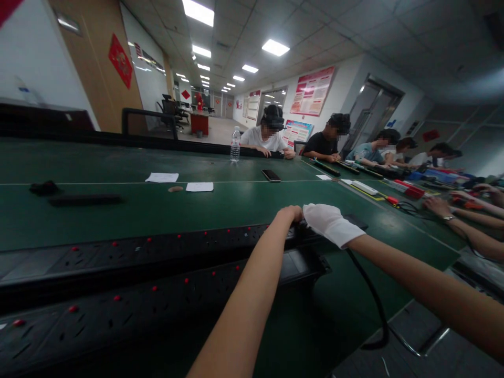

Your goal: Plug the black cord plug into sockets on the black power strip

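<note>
Hands (290, 214) — at far strip (169, 248); right (326, 223) gloved

No lettering was legible: print on the red-and-white poster (313, 90) and the blue-edged poster (298, 132) at one o'clock, and the red diamond sign (120, 61) at ten o'clock, was blurred.

L hand (290, 212) & gloved R hand (331, 223) partly hide far blk strip (157, 248)'s R end; near strip (134, 307) cut off @ 8 o'clock; dark obj. (44, 188) @ 9 o'clock blurred.
</note>
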Motion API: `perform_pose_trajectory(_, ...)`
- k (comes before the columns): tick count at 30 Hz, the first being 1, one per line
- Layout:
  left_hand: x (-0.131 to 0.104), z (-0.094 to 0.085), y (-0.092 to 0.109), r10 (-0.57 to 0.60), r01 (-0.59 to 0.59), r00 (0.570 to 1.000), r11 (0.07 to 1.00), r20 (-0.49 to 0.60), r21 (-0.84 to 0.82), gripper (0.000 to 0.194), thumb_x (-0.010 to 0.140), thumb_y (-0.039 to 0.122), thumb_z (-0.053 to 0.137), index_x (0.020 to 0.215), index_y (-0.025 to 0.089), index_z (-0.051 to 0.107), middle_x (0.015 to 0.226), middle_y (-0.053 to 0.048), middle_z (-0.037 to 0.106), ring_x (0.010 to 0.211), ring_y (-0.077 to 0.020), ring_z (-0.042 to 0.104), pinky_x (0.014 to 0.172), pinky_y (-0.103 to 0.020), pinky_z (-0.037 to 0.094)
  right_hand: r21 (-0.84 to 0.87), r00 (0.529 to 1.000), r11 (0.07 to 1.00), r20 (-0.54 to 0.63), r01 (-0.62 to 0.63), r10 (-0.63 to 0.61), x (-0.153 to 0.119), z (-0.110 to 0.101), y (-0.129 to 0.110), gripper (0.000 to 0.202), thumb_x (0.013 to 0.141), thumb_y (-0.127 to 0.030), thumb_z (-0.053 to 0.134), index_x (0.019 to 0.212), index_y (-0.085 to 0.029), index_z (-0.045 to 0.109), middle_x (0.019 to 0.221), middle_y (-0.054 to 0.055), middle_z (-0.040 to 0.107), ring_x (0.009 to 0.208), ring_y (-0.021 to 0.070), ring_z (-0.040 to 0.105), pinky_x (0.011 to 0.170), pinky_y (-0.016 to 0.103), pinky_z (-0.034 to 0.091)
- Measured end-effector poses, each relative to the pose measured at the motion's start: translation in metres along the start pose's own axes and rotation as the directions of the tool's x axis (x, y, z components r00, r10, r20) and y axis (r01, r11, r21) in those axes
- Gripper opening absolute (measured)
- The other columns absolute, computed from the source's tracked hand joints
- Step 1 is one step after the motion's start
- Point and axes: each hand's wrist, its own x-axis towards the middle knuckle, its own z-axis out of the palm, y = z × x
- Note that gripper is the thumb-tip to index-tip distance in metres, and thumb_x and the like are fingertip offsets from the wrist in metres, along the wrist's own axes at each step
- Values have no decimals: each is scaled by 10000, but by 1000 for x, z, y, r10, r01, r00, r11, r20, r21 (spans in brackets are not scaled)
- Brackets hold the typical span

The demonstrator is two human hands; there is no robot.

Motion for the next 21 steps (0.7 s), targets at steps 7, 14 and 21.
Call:
perform_pose_trajectory(7,-2,1,-2,-6,6,1000,1000,6,4,305,847,317,487,1102,149,489,1097,-80,513,944,-186,531,783,-382,459,12,998,999,-34,-52,52,-4,2,-19,279,844,-132,345,943,-66,597,862,208,633,861,286,616,663,378,470)
perform_pose_trajectory(14,0,3,-5,3,-3,1000,1000,-1,-8,306,848,319,486,1104,151,488,1098,-79,512,945,-186,530,783,-381,458,20,991,992,-51,-126,127,-10,13,-27,340,866,-142,255,1013,-50,548,868,209,618,845,275,621,645,370,470)
perform_pose_trajectory(21,-6,2,-2,-1,1,1000,1000,-19,-10,306,848,314,487,1101,143,489,1095,-81,513,939,-186,532,780,-386,460,34,998,998,33,-48,46,-11,12,-29,348,885,-320,392,1087,-61,507,1001,170,573,903,223,580,733,384,463)
